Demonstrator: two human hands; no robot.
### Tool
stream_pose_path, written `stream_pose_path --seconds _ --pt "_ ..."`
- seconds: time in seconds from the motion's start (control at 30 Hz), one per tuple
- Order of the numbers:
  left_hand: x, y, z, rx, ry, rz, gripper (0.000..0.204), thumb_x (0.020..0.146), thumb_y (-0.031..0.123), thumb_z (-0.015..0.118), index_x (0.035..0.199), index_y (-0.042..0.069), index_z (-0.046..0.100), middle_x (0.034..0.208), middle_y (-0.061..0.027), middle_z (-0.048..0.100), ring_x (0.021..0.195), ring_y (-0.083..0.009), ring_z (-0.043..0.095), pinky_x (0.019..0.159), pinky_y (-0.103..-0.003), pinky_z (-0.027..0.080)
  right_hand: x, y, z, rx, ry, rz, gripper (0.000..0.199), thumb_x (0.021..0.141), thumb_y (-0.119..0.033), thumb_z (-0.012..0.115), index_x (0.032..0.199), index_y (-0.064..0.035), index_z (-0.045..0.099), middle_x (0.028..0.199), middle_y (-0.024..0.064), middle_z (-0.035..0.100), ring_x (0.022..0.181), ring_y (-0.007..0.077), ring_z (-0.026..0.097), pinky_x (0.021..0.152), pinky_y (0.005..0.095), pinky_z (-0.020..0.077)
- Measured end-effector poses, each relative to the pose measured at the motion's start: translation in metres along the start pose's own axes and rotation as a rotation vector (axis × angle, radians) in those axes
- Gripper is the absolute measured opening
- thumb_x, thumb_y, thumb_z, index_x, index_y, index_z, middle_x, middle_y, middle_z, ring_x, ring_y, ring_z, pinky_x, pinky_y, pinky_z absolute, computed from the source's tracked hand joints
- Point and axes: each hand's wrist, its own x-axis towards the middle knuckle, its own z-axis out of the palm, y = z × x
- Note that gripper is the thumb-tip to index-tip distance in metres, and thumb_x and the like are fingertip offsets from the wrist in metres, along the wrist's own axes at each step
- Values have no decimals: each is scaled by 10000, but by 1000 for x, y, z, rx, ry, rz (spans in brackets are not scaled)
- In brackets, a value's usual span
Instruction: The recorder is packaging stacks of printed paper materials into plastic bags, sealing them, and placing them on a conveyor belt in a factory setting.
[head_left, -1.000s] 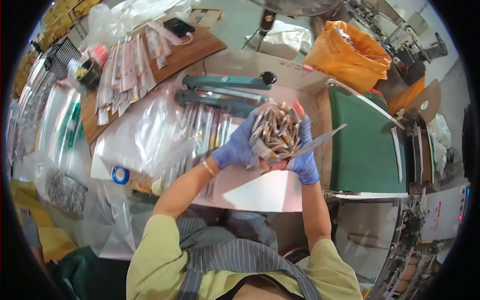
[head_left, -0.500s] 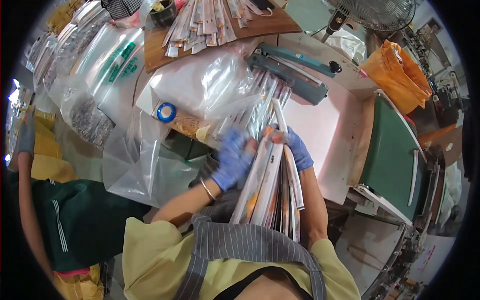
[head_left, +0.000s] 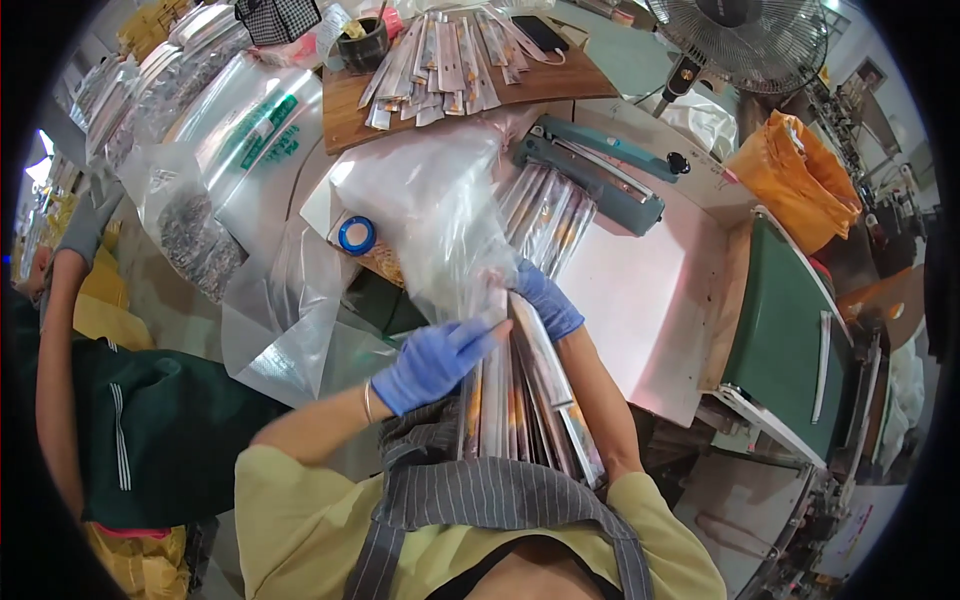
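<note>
A bundle of long, narrow printed packets (head_left: 487, 405) leans against my striped apron. My right hand (head_left: 545, 302), in a blue glove with bare fingertips, is closed round its upper end. My left hand (head_left: 425, 368), gloved alike, has its fingers drawn together at the bundle's top left edge; whatever they pinch is hidden. A clear plastic bag (head_left: 425, 215) spreads beyond both hands, its near end reaching the bundle's top. More packets in clear wrapping (head_left: 548, 215) lie just past my right hand, beside a teal bar heat sealer (head_left: 600, 170).
A wooden board (head_left: 350, 115) at the back carries fanned packets (head_left: 440, 60), a dark pot (head_left: 363, 48) and a phone (head_left: 541, 33). A blue tape roll (head_left: 357, 235) lies left of centre. A fan (head_left: 740, 40) stands far right; at left a co-worker's gloved hand (head_left: 90, 215) shows.
My left hand has moved down and left from the bundle's top. My right hand has shifted slightly left and down. The clear bag now reaches nearer, and the co-worker's hand has risen.
</note>
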Motion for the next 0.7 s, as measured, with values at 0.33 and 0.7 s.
stream_pose_path --seconds 0.33,0.7 --pt "93 51 88 -1876 137 -338 381 921 292 401 1186 32 486 1061 -66 572 957 -176 561 863 -286 455 -110 -47 -3 -237 662 -534 699 686 -367 739 1205 -9 436 1018 68 548 900 164 540 785 300 458" --pt "48 32 189 -2268 -562 -873 408 912 361 388 1074 18 539 953 -99 602 835 -193 598 776 -318 505 -189 80 7 -83 949 -173 384 908 -230 393 1193 23 432 1168 135 466 1094 197 411 946 284 314"
